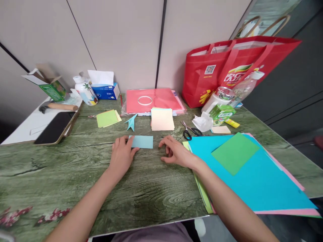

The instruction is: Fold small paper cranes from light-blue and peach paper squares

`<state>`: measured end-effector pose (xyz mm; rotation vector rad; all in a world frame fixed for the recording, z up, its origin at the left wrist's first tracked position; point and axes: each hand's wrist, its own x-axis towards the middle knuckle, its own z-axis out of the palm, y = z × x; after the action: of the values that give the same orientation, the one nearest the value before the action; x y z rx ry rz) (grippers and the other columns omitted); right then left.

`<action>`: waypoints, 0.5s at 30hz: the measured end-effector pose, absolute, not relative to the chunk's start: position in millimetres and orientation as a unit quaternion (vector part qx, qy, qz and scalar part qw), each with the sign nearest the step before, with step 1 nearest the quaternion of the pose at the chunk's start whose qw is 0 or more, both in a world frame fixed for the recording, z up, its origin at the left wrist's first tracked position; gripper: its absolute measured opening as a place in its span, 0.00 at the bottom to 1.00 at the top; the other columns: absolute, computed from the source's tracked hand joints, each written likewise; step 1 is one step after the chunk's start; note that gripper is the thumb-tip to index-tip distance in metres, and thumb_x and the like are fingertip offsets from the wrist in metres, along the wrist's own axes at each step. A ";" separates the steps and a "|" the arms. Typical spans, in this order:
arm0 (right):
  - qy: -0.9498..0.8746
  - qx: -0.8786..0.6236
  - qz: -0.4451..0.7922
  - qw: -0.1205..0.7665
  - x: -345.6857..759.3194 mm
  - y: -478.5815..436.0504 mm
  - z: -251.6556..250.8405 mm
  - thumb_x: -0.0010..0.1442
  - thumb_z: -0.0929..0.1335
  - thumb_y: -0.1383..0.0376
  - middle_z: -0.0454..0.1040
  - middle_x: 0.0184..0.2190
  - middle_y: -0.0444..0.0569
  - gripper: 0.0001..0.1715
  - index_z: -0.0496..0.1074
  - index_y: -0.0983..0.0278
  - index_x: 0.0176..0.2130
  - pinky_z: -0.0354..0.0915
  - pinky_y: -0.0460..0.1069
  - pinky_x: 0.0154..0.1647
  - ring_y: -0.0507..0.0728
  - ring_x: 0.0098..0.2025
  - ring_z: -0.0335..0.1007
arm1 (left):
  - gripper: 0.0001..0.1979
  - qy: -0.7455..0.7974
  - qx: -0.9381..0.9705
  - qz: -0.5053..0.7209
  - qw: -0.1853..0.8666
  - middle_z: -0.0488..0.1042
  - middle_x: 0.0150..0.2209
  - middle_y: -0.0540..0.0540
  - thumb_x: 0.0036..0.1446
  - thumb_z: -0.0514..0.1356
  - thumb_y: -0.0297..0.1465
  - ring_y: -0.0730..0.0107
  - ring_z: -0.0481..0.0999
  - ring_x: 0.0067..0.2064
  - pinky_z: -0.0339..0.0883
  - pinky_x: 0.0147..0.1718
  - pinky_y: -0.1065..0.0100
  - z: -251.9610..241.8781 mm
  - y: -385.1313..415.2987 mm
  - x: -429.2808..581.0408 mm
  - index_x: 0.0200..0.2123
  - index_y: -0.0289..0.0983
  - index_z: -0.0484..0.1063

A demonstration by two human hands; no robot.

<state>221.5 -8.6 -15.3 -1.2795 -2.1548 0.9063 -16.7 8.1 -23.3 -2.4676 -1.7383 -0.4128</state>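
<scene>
**Pale-blue rectangular paper piece (144,142) held at one end**

The wood-patterned, grey-green table (151,188) shows dark grain nearest the body. At right, a large, flat, bright-blue paper sheet (252,185) lies over pink and yellow-green ones, with a smooth green paper square (236,154) set askew on top.

Beyond the near stretch, the left hand (122,151) has its grip closed lightly on the left end of the pale-blue piece, thumb by the lower edge. The right hand (174,151) is beside its other end, apart from it, its grip curved, moderately wide and holding nothing. The step looks like steadying or lining up the paper; a next move would call for light fingertips and even edges. Whether the paper is folded I cannot tell.

Farther off lie a pointed, creased turquoise folded-paper figure (131,123), a neat stack of cream paper squares (163,120) and metal scissors with black handles (186,127). Farthest, a glossy red shopping bag (202,75) stands near the wall.
</scene>
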 end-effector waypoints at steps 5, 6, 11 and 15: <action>-0.736 -0.473 0.395 0.278 221.4 -5.6 -17.9 0.59 0.61 0.65 0.64 0.34 0.46 0.09 0.69 0.65 0.30 0.64 0.43 0.24 0.47 0.25 0.63 | 0.18 -0.564 -0.807 -0.175 0.027 0.68 0.47 0.36 0.56 0.57 0.33 0.50 0.65 0.46 0.62 0.42 0.53 -28.8 11.3 -18.5 0.49 0.35 0.67; -0.717 -0.479 0.415 0.289 220.4 -5.1 -18.6 0.60 0.59 0.65 0.64 0.32 0.46 0.13 0.68 0.65 0.28 0.65 0.43 0.23 0.47 0.24 0.64 | 0.18 -0.564 -0.805 -0.182 0.020 0.69 0.47 0.36 0.56 0.57 0.33 0.51 0.65 0.46 0.62 0.42 0.53 -29.8 12.9 -19.6 0.49 0.35 0.67; -0.631 -0.513 0.479 0.331 215.4 -4.0 -23.4 0.55 0.65 0.63 0.67 0.24 0.43 0.08 0.67 0.66 0.27 0.66 0.44 0.22 0.48 0.21 0.67 | 0.18 -0.547 -0.804 -0.231 -0.033 0.70 0.47 0.38 0.53 0.58 0.29 0.53 0.66 0.46 0.63 0.44 0.53 -32.1 17.4 -22.9 0.49 0.35 0.67; -0.575 -0.498 0.518 0.390 210.7 -3.9 -26.9 0.48 0.70 0.62 0.71 0.26 0.44 0.12 0.67 0.65 0.33 0.69 0.47 0.28 0.51 0.26 0.69 | 0.22 -0.543 -0.782 -0.296 -0.075 0.70 0.45 0.39 0.53 0.57 0.26 0.56 0.68 0.46 0.64 0.44 0.55 -29.1 14.4 -20.8 0.53 0.36 0.63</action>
<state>210.7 -3.9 -26.9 -1.2657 -1.4616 1.3169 -20.8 14.4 -29.1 -2.5828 -1.7917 -0.9776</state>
